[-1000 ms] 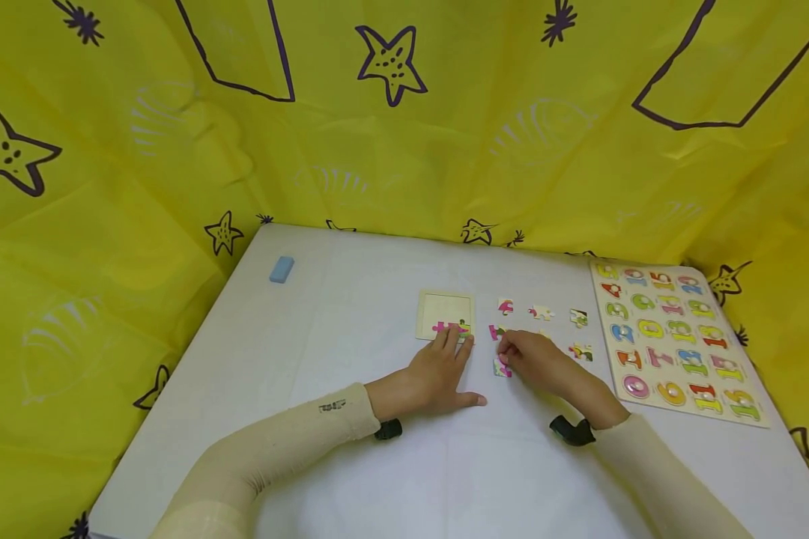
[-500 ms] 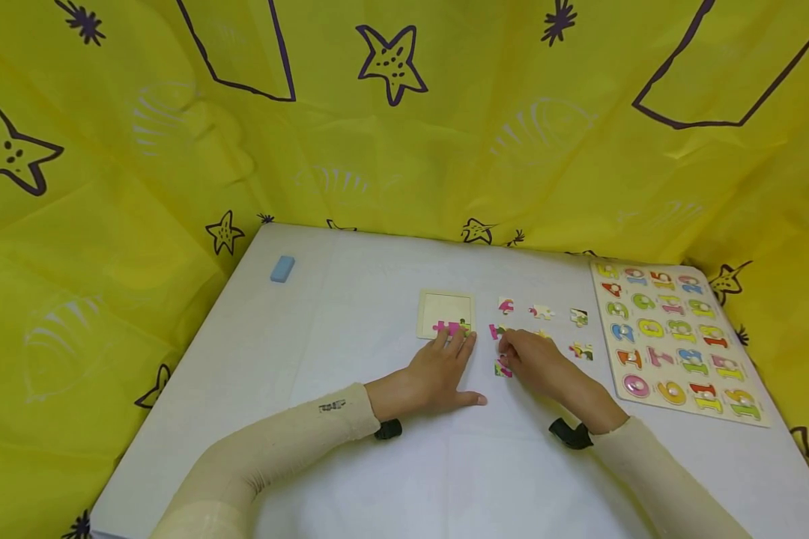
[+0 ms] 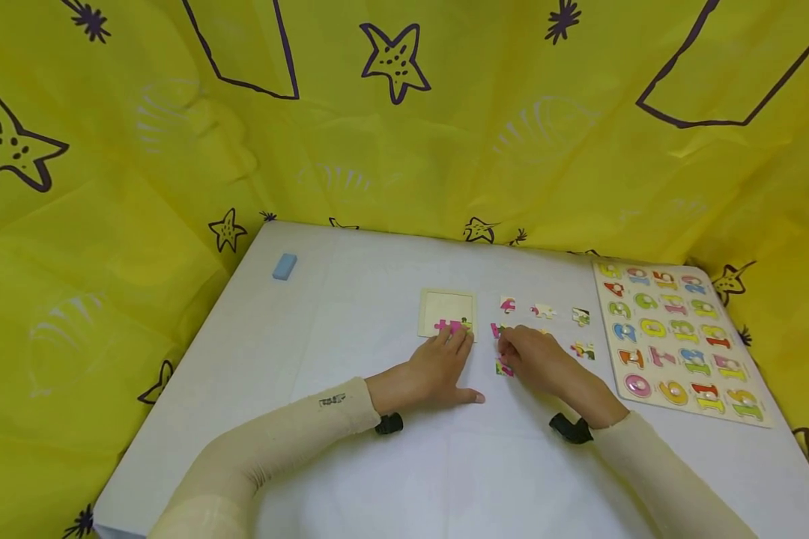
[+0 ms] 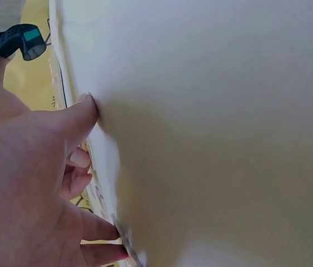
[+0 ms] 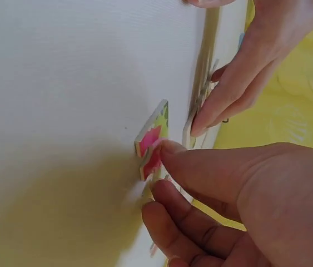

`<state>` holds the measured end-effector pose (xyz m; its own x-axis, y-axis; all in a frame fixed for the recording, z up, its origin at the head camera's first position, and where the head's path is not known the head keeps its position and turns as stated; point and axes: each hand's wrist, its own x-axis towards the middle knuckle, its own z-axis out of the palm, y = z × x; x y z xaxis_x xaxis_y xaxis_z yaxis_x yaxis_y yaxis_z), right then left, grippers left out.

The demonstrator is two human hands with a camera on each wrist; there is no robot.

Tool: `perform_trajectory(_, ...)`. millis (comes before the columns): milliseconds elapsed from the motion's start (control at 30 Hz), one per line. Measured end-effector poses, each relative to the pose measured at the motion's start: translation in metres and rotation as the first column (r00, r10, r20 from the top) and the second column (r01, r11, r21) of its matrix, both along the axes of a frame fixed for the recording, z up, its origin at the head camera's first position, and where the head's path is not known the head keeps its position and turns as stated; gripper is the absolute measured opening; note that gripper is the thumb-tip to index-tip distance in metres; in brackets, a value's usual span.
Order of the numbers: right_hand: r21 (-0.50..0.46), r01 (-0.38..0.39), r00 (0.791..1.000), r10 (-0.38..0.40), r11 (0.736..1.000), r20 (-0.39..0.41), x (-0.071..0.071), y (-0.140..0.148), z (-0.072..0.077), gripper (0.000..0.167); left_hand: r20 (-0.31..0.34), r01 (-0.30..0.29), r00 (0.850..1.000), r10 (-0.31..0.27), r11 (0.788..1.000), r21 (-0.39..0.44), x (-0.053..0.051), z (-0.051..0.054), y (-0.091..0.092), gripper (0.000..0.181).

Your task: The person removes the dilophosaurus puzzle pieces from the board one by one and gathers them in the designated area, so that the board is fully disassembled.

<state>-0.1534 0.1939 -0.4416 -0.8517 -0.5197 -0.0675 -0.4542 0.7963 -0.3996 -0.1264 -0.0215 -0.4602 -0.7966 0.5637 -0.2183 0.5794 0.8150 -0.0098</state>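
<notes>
My left hand [image 3: 438,370] rests with extended fingers on the lower edge of a small wooden puzzle tray [image 3: 448,303]. Pink and green jigsaw pieces [image 3: 452,326] sit along the tray's bottom, partly covered by those fingertips. To the tray's right, my right hand [image 3: 535,363] pinches the upper edge of a pink and green puzzle piece [image 5: 156,129], which lies on the table. Its thumb touches the pink part in the right wrist view; the other fingers curl below. Another pink piece [image 3: 496,330] lies just beyond the right fingertips. A yellowish piece is mostly hidden behind that hand.
Several loose puzzle pieces lie right of the tray, among them a pink one [image 3: 508,304], a white one [image 3: 544,311] and green ones [image 3: 580,317]. A number board [image 3: 681,340] stands at the right. A blue block [image 3: 285,266] lies far left. Yellow curtain [image 3: 404,165] surrounds the table.
Both hands stay almost in place. The puzzle piece under the right fingers has turned slightly, and those fingers have shifted a little over it. The head view has drifted slightly.
</notes>
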Motion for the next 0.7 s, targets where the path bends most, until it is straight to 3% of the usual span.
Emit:
perform_trajectory(167,0.020,-0.003,1.000,0.002,1.000,0.009,-0.012,-0.012,0.005,0.007,-0.002,0.001,1.000,-0.001,1.000,-0.007,0.000,-0.002,0.000,0.107)
perform_trajectory(467,0.035,-0.023,1.000,0.023,0.999,0.007,-0.047,-0.056,0.010,0.015,0.008,0.006,1.000,-0.006,1.000,-0.009,0.002,0.002,-0.001,0.109)
perform_trajectory(700,0.077,-0.044,0.996,0.038,0.996,0.083,-0.054,-0.082,0.013,0.009,-0.049,0.059,0.997,-0.059,0.998,-0.006,0.004,0.004,-0.004,0.107)
